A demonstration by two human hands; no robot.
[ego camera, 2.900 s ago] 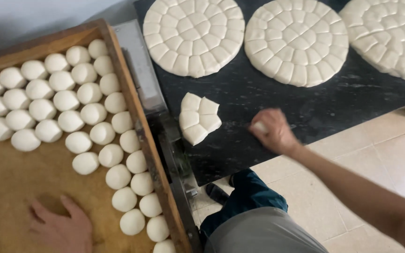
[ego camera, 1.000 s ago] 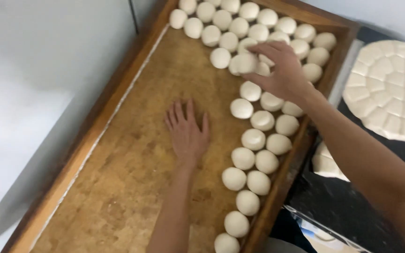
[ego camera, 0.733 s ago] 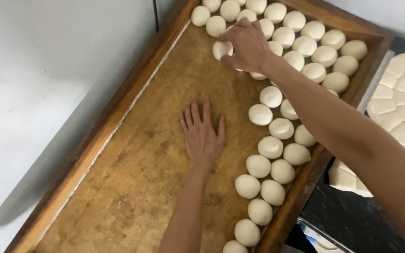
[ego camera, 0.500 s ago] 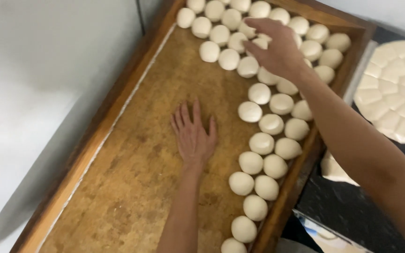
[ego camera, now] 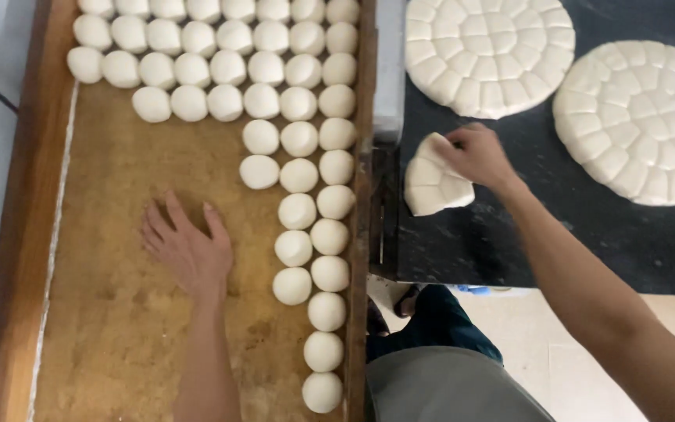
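Right hand [ego camera: 478, 156] pinching dough wedge [ego camera: 433, 186] top edge; wedge at 7 o'clock of grip. Left hand [ego camera: 187, 248] spread flat on tray [ego camera: 119, 312].

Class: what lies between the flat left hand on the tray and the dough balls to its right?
Head view: only bare tray floor between the left hand and the dough balls.

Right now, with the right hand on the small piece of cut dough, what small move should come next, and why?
Probably pinch one segment off the cut dough piece. The right hand already rests on its upper edge on the black counter, and the piece is scored into small sections. The left hand lies flat on the bare part of the wooden tray, beside the rows of dough balls.
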